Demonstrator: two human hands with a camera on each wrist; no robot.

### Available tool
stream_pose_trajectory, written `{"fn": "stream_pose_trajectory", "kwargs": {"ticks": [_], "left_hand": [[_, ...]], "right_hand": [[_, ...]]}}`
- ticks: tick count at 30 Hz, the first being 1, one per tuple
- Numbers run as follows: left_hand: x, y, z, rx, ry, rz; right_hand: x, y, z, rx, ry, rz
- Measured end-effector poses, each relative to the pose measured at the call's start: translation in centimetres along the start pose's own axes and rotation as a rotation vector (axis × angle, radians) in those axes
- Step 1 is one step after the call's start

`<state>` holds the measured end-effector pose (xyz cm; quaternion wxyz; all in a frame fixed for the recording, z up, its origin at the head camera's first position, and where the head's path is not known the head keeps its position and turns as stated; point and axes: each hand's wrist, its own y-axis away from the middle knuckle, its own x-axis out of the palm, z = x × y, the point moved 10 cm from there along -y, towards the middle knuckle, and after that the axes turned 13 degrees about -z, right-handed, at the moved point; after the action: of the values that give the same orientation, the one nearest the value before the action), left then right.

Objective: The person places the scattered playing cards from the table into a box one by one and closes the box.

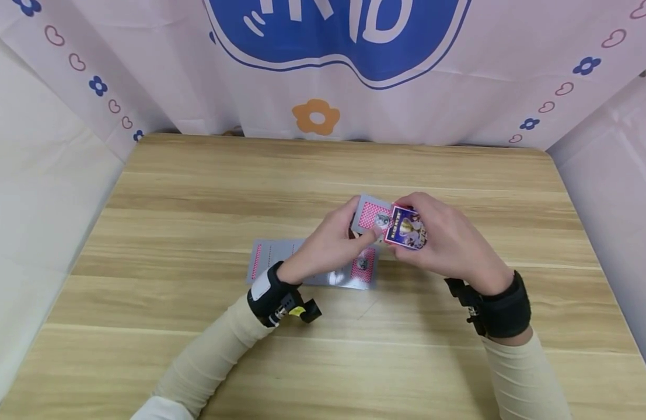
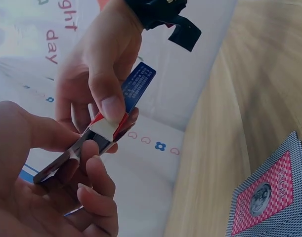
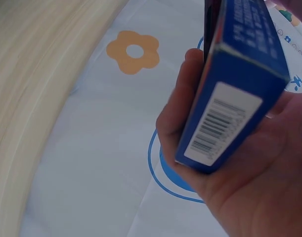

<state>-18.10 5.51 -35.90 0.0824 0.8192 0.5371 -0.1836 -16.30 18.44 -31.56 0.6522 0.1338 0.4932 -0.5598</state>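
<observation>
While the left forearm reaches in over the near-left part of the wooden table (image 1: pixel 323 361), the two hands meet in the air just beyond the right end of a spread row of cards (image 1: pixel 363 267). The right hand (image 1: pixel 454 242) pinches a blue card box (image 1: pixel 405 228) between thumb and fingers across its narrow sides, a hold that seems chosen to leave the broad picture face bare and the left end unobstructed. Its barcode label (image 3: pixel 222 123) sits on the opposite end, turned toward the right palm.

The left hand (image 1: pixel 335 236) pinches a red-checked card (image 1: pixel 372 211), thumb on top and fingers underneath, right at the box's mouth. I suppose the thumb lies on the near part so that the rest is supported without being covered. Whether that is one card or several, and whether its edge sits inside the box, I cannot tell from here. From the left wrist, a pale flap (image 2: pixel 104 128) shows at the mouth, close to the left fingertips.

Down on the wood, the row runs left to right with backs up, overlapping so that only strips show toward the left, and the rightmost card shows its checked panel whole; the left wrist and hand partly hide its middle.
</observation>
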Motion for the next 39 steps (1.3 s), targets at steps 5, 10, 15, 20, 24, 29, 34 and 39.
{"fn": "stream_pose_trajectory", "kwargs": {"ticks": [5,10,15,20,24,29,34,39], "left_hand": [[0.1,-0.1,0.1,-0.006,0.018,-0.006],[0.4,-0.1,0.2,-0.017,0.047,0.000],[0.8,0.0,0.5,-0.038,0.063,0.011],[1.0,0.0,0.8,-0.054,0.070,0.001],[0.5,-0.2,1.4,-0.083,0.068,-0.051],[-0.1,-0.4,1.7,-0.079,0.015,-0.101],[-0.2,-0.6,1.6,-0.052,-0.009,-0.109],[-0.1,-0.5,1.6,-0.047,-0.002,-0.119]], "right_hand": [[-0.1,0.0,0.0,-0.002,0.001,-0.004],[-0.2,0.0,0.2,-0.018,-0.007,-0.019],[-0.3,0.0,0.6,-0.044,-0.014,-0.040],[-0.3,0.0,0.4,-0.041,-0.009,-0.043],[-0.3,0.0,0.1,-0.032,0.015,-0.037],[-0.2,0.0,0.0,-0.031,0.027,-0.027],[-0.2,0.0,0.1,-0.026,0.020,-0.023],[-0.2,0.0,0.3,-0.027,0.014,-0.026]]}}
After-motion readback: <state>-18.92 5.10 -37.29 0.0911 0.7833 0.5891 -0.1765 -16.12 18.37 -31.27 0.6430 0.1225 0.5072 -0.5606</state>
